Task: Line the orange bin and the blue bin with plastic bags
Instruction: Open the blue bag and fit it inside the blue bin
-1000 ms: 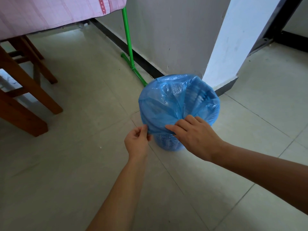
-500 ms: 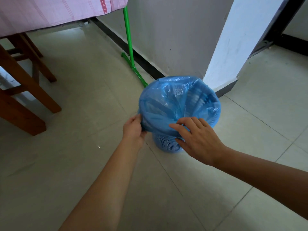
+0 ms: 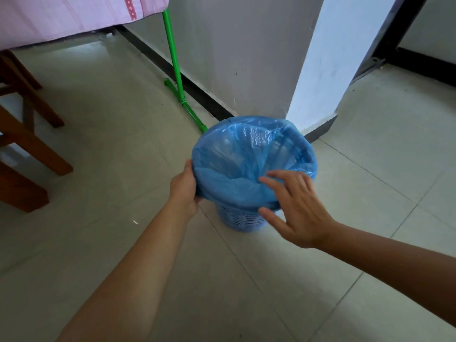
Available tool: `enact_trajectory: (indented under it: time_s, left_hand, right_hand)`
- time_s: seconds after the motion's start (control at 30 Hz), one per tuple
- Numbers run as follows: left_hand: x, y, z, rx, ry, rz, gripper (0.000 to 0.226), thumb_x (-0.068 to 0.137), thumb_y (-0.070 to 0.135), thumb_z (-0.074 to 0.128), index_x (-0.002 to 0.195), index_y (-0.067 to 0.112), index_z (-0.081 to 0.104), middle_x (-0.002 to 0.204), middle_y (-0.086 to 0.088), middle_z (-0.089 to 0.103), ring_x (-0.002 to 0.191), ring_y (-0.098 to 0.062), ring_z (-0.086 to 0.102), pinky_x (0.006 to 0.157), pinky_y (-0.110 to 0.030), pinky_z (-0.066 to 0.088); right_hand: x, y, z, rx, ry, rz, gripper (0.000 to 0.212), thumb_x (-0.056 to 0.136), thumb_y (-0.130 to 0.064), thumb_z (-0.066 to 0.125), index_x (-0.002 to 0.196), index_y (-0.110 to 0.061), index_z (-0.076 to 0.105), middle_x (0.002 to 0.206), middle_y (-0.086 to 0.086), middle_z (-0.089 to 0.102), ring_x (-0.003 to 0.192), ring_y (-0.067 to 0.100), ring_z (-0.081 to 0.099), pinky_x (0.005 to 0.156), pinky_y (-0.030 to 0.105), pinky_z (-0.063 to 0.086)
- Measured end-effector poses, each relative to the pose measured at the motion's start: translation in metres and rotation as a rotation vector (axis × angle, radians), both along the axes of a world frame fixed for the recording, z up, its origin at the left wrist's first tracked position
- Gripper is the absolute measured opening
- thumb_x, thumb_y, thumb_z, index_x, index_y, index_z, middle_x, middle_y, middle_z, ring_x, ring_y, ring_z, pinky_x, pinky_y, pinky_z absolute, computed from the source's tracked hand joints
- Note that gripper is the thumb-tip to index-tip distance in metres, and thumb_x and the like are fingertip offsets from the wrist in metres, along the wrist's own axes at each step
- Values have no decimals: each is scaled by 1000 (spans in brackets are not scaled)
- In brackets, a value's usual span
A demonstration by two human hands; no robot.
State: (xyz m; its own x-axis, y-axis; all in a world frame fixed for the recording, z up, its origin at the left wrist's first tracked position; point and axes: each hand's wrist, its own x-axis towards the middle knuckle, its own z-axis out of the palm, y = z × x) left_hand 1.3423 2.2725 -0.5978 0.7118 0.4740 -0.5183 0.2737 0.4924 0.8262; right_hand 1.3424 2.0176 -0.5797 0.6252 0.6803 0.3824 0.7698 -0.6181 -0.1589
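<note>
The blue bin point(image 3: 240, 219), a slotted plastic basket, stands on the tiled floor by a wall corner. A blue plastic bag point(image 3: 237, 159) sits inside it, folded over the whole rim and hanging down the outside. My left hand point(image 3: 185, 186) grips the folded bag at the bin's left rim. My right hand point(image 3: 294, 206) hovers in front of the near rim with fingers spread, holding nothing. The orange bin is not in view.
A white pillar point(image 3: 328, 58) and grey wall point(image 3: 234, 45) stand just behind the bin. A green pole frame point(image 3: 176, 70) leans along the wall. Brown wooden furniture legs point(image 3: 27, 134) stand at the left under a pink cloth point(image 3: 61, 16).
My right hand let go of the bag's near edge and spread open. My left hand slid up to the bin's left rim. The bag now lies lower and wider around the rim.
</note>
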Motion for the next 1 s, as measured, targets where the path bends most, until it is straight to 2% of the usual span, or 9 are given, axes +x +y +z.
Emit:
enact_trajectory:
  time_s: [0.13, 0.23, 0.33, 0.43, 0.5, 0.57, 0.67, 0.77, 1.0]
  left_hand:
    - [-6, -7, -11, -80, -12, -5, 30, 90, 35, 66, 109, 12, 70, 99, -3, 76, 92, -22, 73, 81, -40, 60]
    - [-6, -7, -17, -98, -8, -32, 31, 87, 23, 68, 115, 11, 68, 108, -6, 74, 100, -25, 71, 86, -43, 59]
    - [-3, -5, -13, -102, 10, -30, 32, 87, 22, 67, 117, 9, 67, 112, -8, 73, 104, -26, 69, 87, -42, 58]
    - [-6, -1, -6, -216, 11, 95, 49, 97, 46, 46, 121, 6, 60, 115, -14, 68, 105, -29, 66, 93, -46, 54]
    - [-14, -5, -3, -287, 65, 214, 52, 98, 49, 32, 122, 8, 51, 109, -14, 63, 97, -27, 63, 86, -43, 52]
    - [-31, -23, 4, -262, 169, 316, 43, 96, 44, 33, 115, 11, 53, 96, -8, 57, 82, -20, 56, 79, -37, 46]
    - [-58, -68, 20, -114, 164, 392, 30, 96, 41, 40, 82, 17, 53, 77, 0, 49, 65, -13, 46, 61, -30, 38]
    - [-75, -103, 22, -66, 81, 323, 26, 98, 37, 44, 94, 18, 61, 86, -1, 62, 73, -13, 57, 62, -29, 45]
    - [-80, -126, 12, -428, 45, 95, 29, 89, 2, 62, 118, 6, 62, 93, -5, 69, 76, -12, 64, 56, -26, 53]
  right_hand:
    - [9, -8, -9, 297, 232, -388, 54, 99, -49, 25, 140, -20, 45, 149, 4, 33, 138, 19, 26, 117, 47, 22]
    - [20, -18, -13, 227, 225, -358, 51, 100, -48, 27, 132, -21, 55, 144, 2, 41, 139, 19, 26, 114, 51, 28]
    - [21, -15, -15, 302, 301, -440, 51, 99, -52, 31, 140, -24, 43, 153, 3, 26, 141, 20, 22, 117, 43, 24]
    - [29, -4, -14, 688, 780, -705, 62, 95, -60, 28, 149, -28, 27, 155, 1, 25, 139, 21, 33, 114, 45, 32]
    - [37, -1, -16, 960, 1087, -810, 61, 93, -60, 24, 140, -26, 42, 141, 4, 49, 121, 22, 55, 99, 47, 50]
    - [35, -1, -13, 1068, 1179, -830, 56, 94, -57, 24, 131, -24, 50, 127, 3, 58, 107, 21, 62, 87, 43, 57]
    - [27, -1, -10, 1070, 1190, -841, 56, 95, -60, 24, 128, -22, 50, 120, 1, 59, 104, 20, 63, 85, 41, 57]
    - [23, -5, -8, 1067, 1238, -842, 50, 102, -52, 22, 120, -18, 55, 106, 3, 65, 92, 19, 67, 78, 37, 58]
    - [20, -19, -13, 965, 1353, -712, 38, 96, -5, 36, 120, -14, 64, 107, 7, 72, 83, 18, 70, 62, 26, 54]
